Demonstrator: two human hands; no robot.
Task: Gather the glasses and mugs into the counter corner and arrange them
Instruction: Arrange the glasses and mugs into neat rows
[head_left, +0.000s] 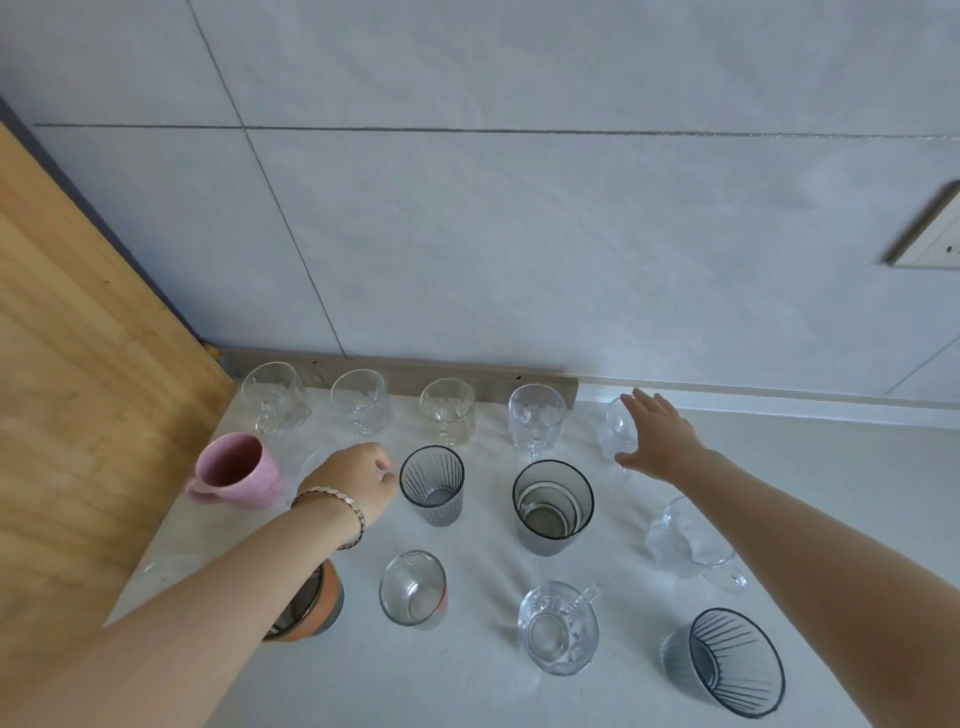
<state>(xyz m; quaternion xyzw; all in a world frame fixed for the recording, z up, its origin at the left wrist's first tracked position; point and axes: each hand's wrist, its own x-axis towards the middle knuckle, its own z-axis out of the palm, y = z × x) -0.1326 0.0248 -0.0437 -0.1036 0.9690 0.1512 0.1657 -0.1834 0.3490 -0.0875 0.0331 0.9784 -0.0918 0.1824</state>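
Pale counter (493, 691) is bounded by a tiled wall (519, 234) behind and a wooden panel (78, 415) on the left. Four clear glasses (358, 405) are lined along the wall edge from the corner. A fifth glass (618, 431) is touched by the right hand (657, 441), fingers straight and spread. The left hand (353, 483) is curled beside the pink mug (236, 470); whether anything is gripped cannot be told. Open counter is seen right of the fifth glass

Pale counter (467, 691): clear stemmed glasses (274, 397) upright in a row along the wall (519, 234); pink mug (236, 470) left; two grey tumblers (432, 486) mid-row; clear glass mugs (558, 629), orange-banded cup (326, 603), ribbed grey glass (727, 662) nearest.
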